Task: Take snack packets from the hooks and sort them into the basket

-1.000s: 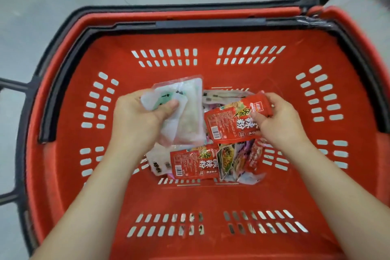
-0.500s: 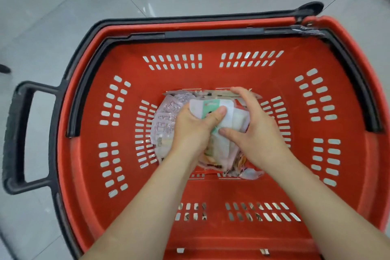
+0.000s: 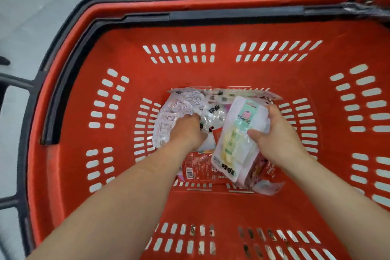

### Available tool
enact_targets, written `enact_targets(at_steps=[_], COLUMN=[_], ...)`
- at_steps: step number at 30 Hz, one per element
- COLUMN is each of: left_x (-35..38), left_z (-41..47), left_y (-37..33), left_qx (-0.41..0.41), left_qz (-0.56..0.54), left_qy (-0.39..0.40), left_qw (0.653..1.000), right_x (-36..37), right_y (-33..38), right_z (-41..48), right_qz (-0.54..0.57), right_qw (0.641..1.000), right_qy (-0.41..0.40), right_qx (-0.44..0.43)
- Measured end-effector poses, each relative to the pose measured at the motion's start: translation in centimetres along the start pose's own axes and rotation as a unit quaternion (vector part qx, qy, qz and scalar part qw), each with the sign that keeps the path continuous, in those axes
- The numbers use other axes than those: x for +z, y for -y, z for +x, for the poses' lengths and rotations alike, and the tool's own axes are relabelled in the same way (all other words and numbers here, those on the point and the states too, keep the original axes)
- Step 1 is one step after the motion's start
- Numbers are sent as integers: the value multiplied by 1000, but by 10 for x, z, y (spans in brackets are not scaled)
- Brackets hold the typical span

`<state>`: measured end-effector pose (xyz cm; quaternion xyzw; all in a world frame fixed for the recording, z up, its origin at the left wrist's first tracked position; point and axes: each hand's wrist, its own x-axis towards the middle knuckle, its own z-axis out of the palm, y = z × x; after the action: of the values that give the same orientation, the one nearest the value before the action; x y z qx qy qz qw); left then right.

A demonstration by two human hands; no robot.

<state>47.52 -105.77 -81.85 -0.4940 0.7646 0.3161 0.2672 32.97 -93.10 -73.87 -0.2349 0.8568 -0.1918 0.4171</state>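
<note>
So, far left: the black handle (image 3: 12,82) of the basket (image 3: 69,154) sticks out over the grey floor (image 3: 31,17). Basket's red w/ slotted walls, and all the packets are heaped in the middle of its bottom. Left side of the heap = pale packets (image 3: 177,110), printed backs up, prob. one kind kept together. The left hand (image 3: 185,131) is down on them, knuckles up, fingers bent into the heap & hidden, so can't tell if its grip is clamped on a packet or just pushing the pale ones aside. Centre, near side: red packets (image 3: 200,170) lie flat, partly under the rest. Right of those, the white packet (image 3: 236,139) w/ yellow sticks is tilted up above the heap. The right hand (image 3: 278,137) has its grip clamped on that packet's right edge, thumb in front, fingers round the top. Prob. it's held off the heap so the left hand can make room & it lands w/ its own kind. No hooks in view.
</note>
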Motion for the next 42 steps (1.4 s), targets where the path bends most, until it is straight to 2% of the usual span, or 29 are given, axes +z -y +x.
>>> enact_targets(at_steps=[2, 5, 9, 12, 15, 18, 22, 25, 28, 30, 32, 35, 36, 38, 40, 42], left_x=[-1, -1, 1, -12, -35, -65, -110, -153, -194, -219, -246, -299, -317, -347, -367, -378], left_z=[1, -5, -11, -17, -28, -60, -118, -172, -239, -285, -329, -404, -431, -488, -543, -592], left_y=[2, 8, 20, 13, 2, -8, -18, -28, -39, -48, -56, -70, -76, -91, -105, -118], left_qx=[-7, 16, 62, 25, 14, 1, -11, -12, -8, 21, 28, 23, 38, 90, 154, 204], left_qz=[15, 5, 18, -158, -324, -470, -556, -634, -675, -670, -656, -681, -675, -640, -569, -469], left_qy=[-41, -13, -18, -63, -122, -169, -216, -222, -178, -184, -246, -338, -363, -398, -417, -442], left_qw=[999, 1000, 998, 985, 938, 867, 802, 741, 716, 719, 713, 649, 641, 651, 692, 737], right_x=[5, 8, 11, 6, -2, -13, -41, -68, -94, -116, -140, -187, -204, -237, -267, -296], right_y=[-2, -2, 5, 8, 11, 21, 46, 73, 109, 138, 167, 216, 234, 270, 306, 339], right_z=[1, -4, -14, -14, -18, -34, -68, -97, -134, -162, -191, -239, -258, -302, -355, -406], right_qz=[0, 36, 206, 255, 273, 234, 126, 131, 214, 263, 286, 316, 331, 350, 347, 378], right_qw=[1000, 999, 975, 963, 958, 969, 990, 987, 971, 960, 954, 947, 943, 935, 929, 908], right_qy=[-7, -21, -2, 4, -14, -33, -67, -90, -89, -80, -77, -62, -48, -11, 34, 79], right_qx=[3, 11, 78, 83, 90, 75, 9, 17, 50, 53, 44, 14, -3, -61, -122, -163])
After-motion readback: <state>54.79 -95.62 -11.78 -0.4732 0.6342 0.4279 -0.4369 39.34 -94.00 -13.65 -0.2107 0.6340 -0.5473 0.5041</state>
